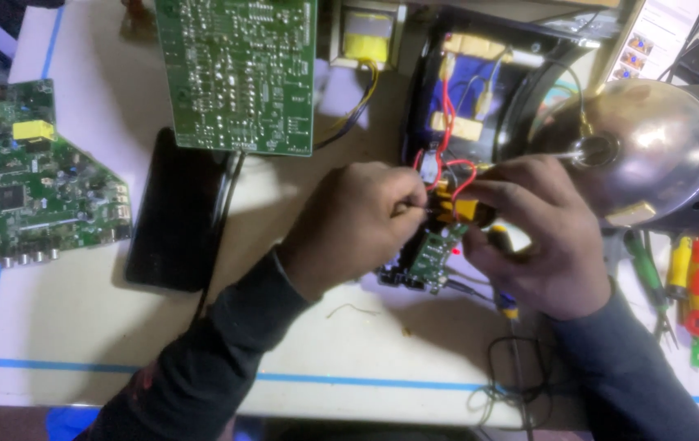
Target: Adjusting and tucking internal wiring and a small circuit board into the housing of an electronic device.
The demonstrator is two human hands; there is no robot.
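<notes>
Both hands meet at mid-table, close together over a small green circuit board (433,255); the left hand (357,219) is curled into a loose fist, fingertips pinched on a thin metal probe or tool tip I can't make out clearly, wrist angled in from the lower left in a dark sleeve; the right hand (539,237) comes in from the lower right, fingers bent and clamped around a yellow and black component (457,209) with red wires (447,122) looping up out of it; the little board sits just below that component, tilted, a tiny red light glowing on it, edge touching the right hand's fingers; behind the hands an open black casing (480,82) holds more wiring; a large green circuit board (239,73) stands upright at the back, another green board (22,188) lies far left, a black slab (174,212) between them; screwdrivers with red and yellow handles (696,286) rest at the right, under a shiny metal dome (643,147).
</notes>
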